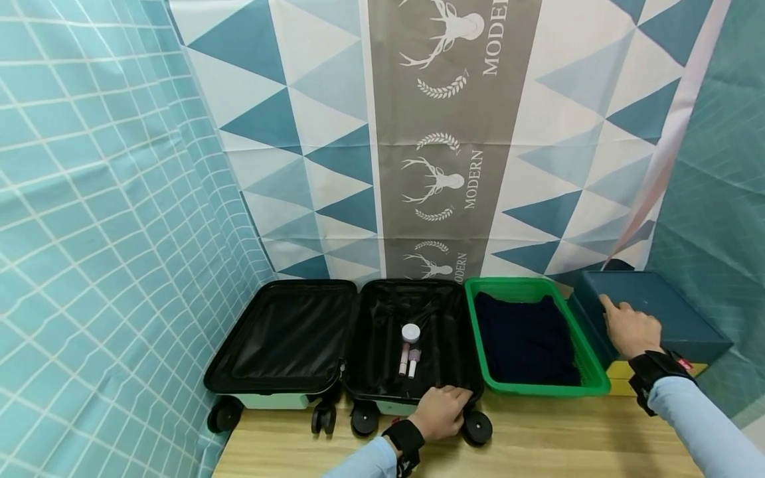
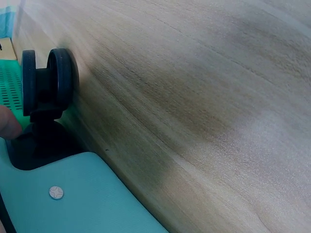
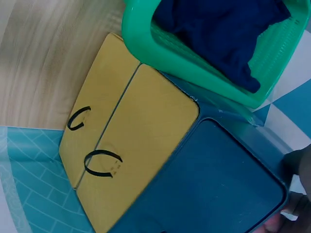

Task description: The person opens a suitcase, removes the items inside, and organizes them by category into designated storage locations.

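My left hand [image 1: 441, 411] rests on the near rim of an open suitcase's right half [image 1: 370, 358], close to its right front corner. Only a fingertip [image 2: 7, 124] enters the left wrist view, beside a black caster wheel [image 2: 51, 80]. Inside that half lie a white round jar [image 1: 410, 332], a slim pink tube [image 1: 404, 358] and a small bottle with a white end [image 1: 412, 366]. Far to the right, my right hand [image 1: 633, 328] is at a dark blue box [image 1: 663, 299] with yellow drawer fronts [image 3: 141, 131], index finger stretched out. Its fingers are partly cut off in the right wrist view.
The suitcase's left half [image 1: 287, 332] lies open with a black lining. Between suitcase and box stands a green basket [image 1: 540, 390] holding folded dark navy cloth [image 1: 526, 338]. All stand on a wooden table [image 1: 526, 431], with patterned curtains [image 1: 329, 166] behind and at the left.
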`<state>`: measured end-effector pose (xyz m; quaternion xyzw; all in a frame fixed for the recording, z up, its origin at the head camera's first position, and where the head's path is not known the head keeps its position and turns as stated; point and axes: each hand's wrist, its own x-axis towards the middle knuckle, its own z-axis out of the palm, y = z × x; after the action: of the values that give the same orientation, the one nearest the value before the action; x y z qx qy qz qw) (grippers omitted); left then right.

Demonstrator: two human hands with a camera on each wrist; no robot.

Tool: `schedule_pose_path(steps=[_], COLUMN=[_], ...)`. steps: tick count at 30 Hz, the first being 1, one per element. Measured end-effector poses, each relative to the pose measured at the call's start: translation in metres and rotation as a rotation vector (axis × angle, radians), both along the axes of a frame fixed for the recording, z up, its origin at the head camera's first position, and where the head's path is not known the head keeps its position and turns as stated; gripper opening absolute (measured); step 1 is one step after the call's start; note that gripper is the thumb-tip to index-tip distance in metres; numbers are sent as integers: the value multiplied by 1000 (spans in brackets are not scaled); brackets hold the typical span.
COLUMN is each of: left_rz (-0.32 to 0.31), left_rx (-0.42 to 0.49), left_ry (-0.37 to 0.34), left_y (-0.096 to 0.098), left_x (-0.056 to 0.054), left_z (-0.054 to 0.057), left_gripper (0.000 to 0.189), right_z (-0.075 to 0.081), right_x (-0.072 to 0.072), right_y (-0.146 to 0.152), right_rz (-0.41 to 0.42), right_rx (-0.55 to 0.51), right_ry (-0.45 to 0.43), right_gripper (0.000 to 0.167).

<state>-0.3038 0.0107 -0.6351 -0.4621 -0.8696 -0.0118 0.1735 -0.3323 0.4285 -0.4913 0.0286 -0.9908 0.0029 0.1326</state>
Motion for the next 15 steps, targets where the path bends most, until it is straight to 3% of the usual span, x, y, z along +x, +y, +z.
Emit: schedule_pose_path(steps=[4,9,15], left_rz=[2,12,40], left_rx=[-2,-8,1], left_ry=[15,-1,21], left_y=[2,2,1], left_x=[1,1,-4], left_z=[0,0,-1], left_gripper=[39,39,39], right_z=[5,12,22], right_x=[3,6,7], right_y=[-2,-2,-4], right_rz=[-14,-37,-38], right_rx=[12,5,-59], right_ry=[-66,-151,-251], right_gripper=[45,58,56])
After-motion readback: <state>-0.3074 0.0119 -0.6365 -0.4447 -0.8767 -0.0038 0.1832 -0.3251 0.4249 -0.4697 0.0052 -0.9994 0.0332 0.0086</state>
